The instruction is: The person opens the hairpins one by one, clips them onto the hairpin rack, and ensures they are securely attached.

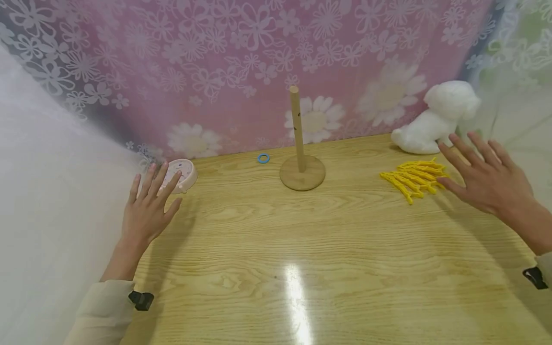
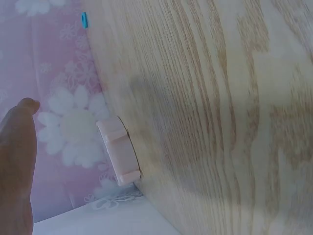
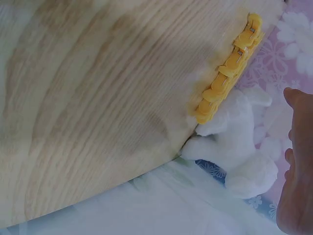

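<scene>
My left hand (image 1: 148,208) hovers with fingers spread at the left, its fingertips overlapping a round pale pink clock (image 1: 185,179) in the head view. Seen from the left wrist, the clock's rim (image 2: 122,152) stands on the table while the thumb is off to one side. At the right, my right hand (image 1: 491,179) is spread too, holding nothing. Beside its thumb lie several yellow clothespins (image 1: 416,177) in a fanned row, their metal springs showing in the right wrist view. A white plush dog (image 1: 440,115) sits just behind them.
A wooden stand with a round base (image 1: 303,181) and an upright dowel (image 1: 297,127) rises at the back middle. To its left lies a small blue ring (image 1: 258,159). Flowered pink cloth (image 1: 241,105) hangs behind the wood-grain table (image 1: 241,239), with pale sheets at both sides.
</scene>
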